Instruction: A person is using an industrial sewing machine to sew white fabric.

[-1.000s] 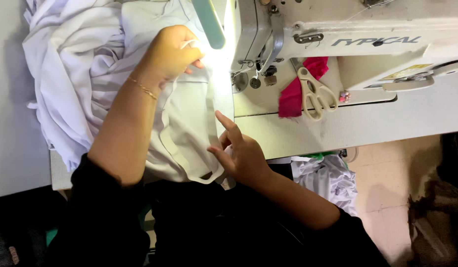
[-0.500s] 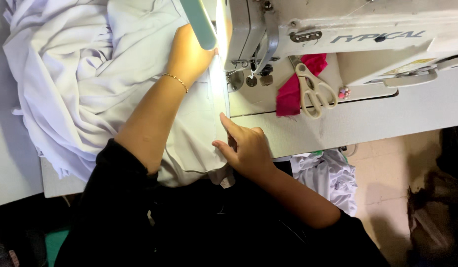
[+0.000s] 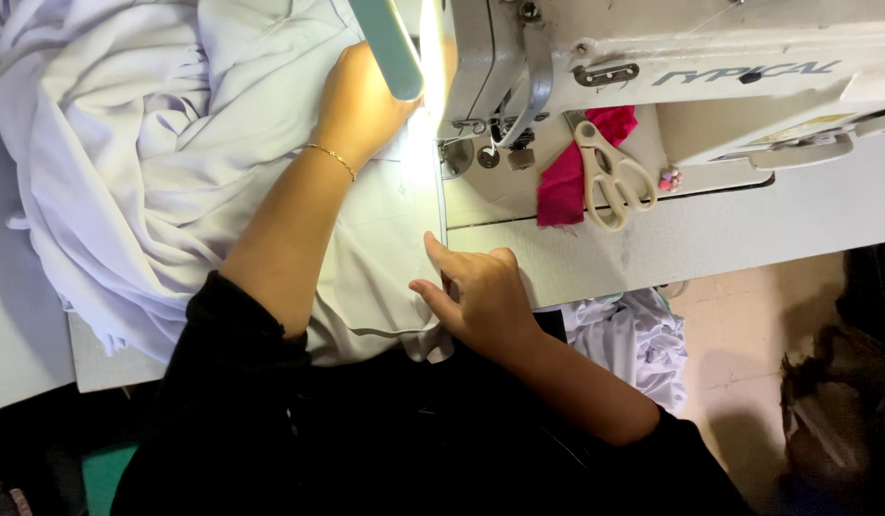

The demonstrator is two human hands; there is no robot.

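Observation:
A white garment lies bunched over the sewing table, its edge running toward the needle area of a white sewing machine. My left hand, with a thin gold bracelet on the wrist, presses flat on the cloth beside the presser foot, partly under a pale green lamp arm. My right hand pinches the near edge of the garment at the table's front edge, index finger stretched along the seam.
Cream-handled scissors lie on a pink cloth scrap on the machine bed. More white fabric hangs below the table on the right. The grey table top extends right; beige floor shows beneath.
My left hand has slid further up the cloth toward the needle. My right hand has kept its hold on the near edge. The view has shifted left and closer.

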